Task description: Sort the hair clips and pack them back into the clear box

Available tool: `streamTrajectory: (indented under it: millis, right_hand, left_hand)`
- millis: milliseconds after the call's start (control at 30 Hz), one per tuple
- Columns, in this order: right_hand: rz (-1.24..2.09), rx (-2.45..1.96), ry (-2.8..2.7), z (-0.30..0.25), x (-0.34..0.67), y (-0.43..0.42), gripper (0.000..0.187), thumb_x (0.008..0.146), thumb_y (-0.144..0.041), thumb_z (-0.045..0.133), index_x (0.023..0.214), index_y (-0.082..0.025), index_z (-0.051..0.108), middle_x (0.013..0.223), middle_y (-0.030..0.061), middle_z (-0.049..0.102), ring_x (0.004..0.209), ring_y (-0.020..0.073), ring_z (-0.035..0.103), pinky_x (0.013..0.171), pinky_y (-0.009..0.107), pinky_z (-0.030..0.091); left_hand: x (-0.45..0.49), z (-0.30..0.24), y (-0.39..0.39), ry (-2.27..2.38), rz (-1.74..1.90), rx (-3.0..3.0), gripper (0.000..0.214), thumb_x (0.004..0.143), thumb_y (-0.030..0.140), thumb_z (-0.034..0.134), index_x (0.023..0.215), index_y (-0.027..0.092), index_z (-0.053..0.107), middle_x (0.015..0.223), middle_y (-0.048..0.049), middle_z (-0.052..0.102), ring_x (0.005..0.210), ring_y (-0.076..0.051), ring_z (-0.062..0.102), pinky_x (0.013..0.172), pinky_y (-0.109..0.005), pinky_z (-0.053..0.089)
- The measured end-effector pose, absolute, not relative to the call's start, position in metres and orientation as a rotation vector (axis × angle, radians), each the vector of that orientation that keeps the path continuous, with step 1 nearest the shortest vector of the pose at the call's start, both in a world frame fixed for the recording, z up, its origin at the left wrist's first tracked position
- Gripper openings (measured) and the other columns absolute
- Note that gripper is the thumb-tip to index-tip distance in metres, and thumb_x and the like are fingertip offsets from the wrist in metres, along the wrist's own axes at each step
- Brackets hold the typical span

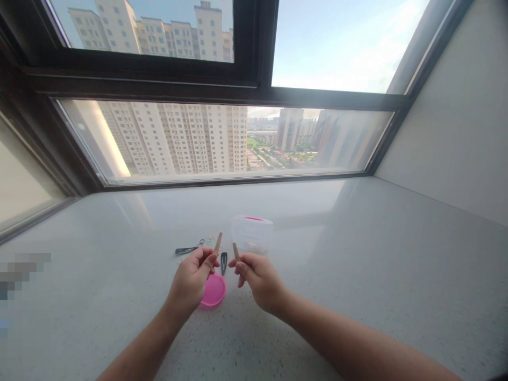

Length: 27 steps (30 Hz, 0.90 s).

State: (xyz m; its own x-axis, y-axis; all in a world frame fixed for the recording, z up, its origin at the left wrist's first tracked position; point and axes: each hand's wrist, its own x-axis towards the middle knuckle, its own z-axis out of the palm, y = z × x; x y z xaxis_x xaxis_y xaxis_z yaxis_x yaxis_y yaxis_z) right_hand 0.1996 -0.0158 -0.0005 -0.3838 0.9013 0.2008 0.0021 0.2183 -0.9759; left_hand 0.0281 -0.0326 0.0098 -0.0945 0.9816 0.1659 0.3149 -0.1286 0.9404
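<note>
My left hand (196, 272) pinches a slim tan hair clip (218, 242), which points up from the fingertips. A similar tan hair clip (236, 251) stands up from my right hand (256, 278), gripped between thumb and fingers. The two clips are a short way apart. Between and beyond the hands lies a black snap hair clip (224, 263). Below it is a round pink lid or shallow dish (215, 290), partly covered by my left hand. Another black snap clip (186, 251) rests left of the left hand.
A clear plastic container or pouch (253, 233) with a pink strip sits behind my right hand. Small pale loops (211, 238) and a dark ring (201, 242) lie by the left clip. The speckled white sill (337, 254) ends at a dark-framed window (238, 183) and a right-hand wall (448, 116).
</note>
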Motion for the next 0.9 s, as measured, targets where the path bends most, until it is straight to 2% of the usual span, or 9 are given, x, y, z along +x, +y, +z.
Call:
streamTrajectory:
  millis: [300,567,667,833,900]
  right_hand:
    - [1.355,-0.786,-1.628,0.005,0.2,-0.019,0.023,0.084,-0.027,0.046,0.086,-0.011,0.063,0.065,-0.0003,0.051,0.049,0.0074,0.051,0.049,0.02,0.042]
    - [1.308,-0.774,-1.671,0.01,0.201,-0.026,0.02,0.084,-0.023,0.047,0.085,-0.012,0.064,0.06,0.001,0.056,0.056,0.0101,0.055,0.056,0.023,0.045]
    - [1.336,-0.753,-1.625,0.011,0.201,-0.024,0.021,0.084,-0.028,0.05,0.086,-0.012,0.064,0.062,0.0018,0.058,0.058,0.0108,0.056,0.058,0.025,0.047]
    - [1.512,-0.691,-1.502,0.007,0.2,-0.017,0.031,0.08,-0.04,0.055,0.088,-0.011,0.062,0.063,-0.0004,0.053,0.054,0.0091,0.054,0.055,0.027,0.052]
    - [1.538,-0.679,-1.484,0.003,0.199,-0.017,0.032,0.081,-0.04,0.056,0.095,-0.011,0.059,0.064,-0.0011,0.053,0.054,0.0094,0.054,0.054,0.028,0.053]
  left_hand:
    - [0.031,0.013,-0.035,1.432,1.243,1.463,0.027,0.082,0.041,0.052,0.079,0.015,0.059,0.067,-0.0014,0.059,0.058,-0.013,0.05,0.057,-0.023,0.041]
    - [0.032,0.019,-0.037,1.412,1.27,1.469,0.026,0.083,0.04,0.052,0.078,0.015,0.059,0.068,-0.0006,0.06,0.058,-0.012,0.051,0.057,-0.023,0.042]
    - [0.034,0.022,-0.038,1.394,1.278,1.465,0.025,0.081,0.039,0.055,0.082,0.015,0.06,0.068,-0.0011,0.06,0.059,-0.013,0.052,0.058,-0.023,0.042]
    - [0.04,0.026,-0.045,1.4,1.163,1.634,0.025,0.082,0.037,0.054,0.088,0.014,0.063,0.07,-0.003,0.062,0.064,-0.015,0.054,0.061,-0.024,0.042]
    - [0.041,0.024,-0.047,1.427,1.139,1.713,0.024,0.083,0.035,0.053,0.089,0.015,0.065,0.073,-0.0033,0.064,0.067,-0.016,0.055,0.063,-0.025,0.042]
